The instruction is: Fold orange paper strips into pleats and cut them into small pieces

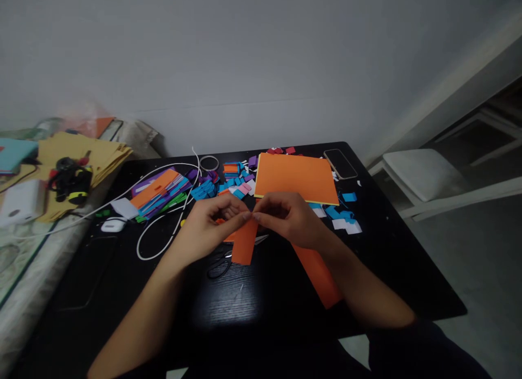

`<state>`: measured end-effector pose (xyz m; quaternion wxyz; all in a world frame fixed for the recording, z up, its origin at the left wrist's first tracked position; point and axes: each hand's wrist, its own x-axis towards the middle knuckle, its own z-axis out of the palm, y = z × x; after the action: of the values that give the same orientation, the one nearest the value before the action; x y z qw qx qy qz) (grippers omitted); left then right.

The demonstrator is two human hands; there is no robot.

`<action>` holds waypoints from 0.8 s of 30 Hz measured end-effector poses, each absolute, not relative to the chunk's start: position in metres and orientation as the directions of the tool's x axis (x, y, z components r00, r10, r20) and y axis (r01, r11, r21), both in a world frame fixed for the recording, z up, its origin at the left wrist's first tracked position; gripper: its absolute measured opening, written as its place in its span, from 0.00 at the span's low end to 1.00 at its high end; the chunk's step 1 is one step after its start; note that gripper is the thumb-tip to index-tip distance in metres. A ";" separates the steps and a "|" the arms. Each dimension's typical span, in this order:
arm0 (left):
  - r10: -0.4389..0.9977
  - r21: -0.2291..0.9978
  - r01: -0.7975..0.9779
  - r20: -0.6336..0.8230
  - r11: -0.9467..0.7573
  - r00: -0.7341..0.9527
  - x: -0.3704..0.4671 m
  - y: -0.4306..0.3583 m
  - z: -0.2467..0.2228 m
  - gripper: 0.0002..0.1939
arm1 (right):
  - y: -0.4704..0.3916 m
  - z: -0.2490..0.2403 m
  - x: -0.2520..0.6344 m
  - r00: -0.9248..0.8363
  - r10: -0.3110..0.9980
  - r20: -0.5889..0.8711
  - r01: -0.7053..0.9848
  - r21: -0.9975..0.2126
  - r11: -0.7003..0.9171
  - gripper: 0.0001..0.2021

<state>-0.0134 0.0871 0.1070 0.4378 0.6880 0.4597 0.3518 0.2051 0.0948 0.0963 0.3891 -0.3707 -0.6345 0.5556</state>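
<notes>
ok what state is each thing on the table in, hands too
Left hand, pinching short orange strip
Right hand, fingertips at the same strip's top
Short orange strip, held near its upper end
Longer orange strip, partly hidden
Scissors, partly covered, opening unclear
Large orange sheet, flat
White cable, loosely looped
Earbud case, seemingly shut

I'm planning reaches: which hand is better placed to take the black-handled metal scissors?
Probably the left hand: the scissors have their handles nearer it than the right hand. Both hands, though, pinch the rectangular orange paper strip.
</notes>
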 end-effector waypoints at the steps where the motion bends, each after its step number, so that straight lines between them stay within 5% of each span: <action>1: 0.939 0.923 0.329 0.086 -0.201 0.334 -0.013 0.087 0.107 0.08 | 0.095 0.096 0.205 -0.423 0.903 0.076 0.039 -0.994 0.102 0.08; 18: 0.946 0.921 0.319 0.128 -0.225 0.297 -0.016 0.087 0.108 0.07 | 0.103 0.103 0.221 -0.441 0.897 0.031 0.144 -0.984 0.105 0.03; 24: 0.962 0.947 0.267 0.110 -0.177 0.249 -0.015 0.088 0.106 0.07 | 0.102 0.108 0.220 -0.383 0.922 0.061 0.027 -0.997 0.077 0.07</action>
<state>-0.0148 0.0879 0.1063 0.4392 0.6568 0.4677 0.3961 0.2200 0.1018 0.1077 0.4000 -0.3856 -0.6152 0.5592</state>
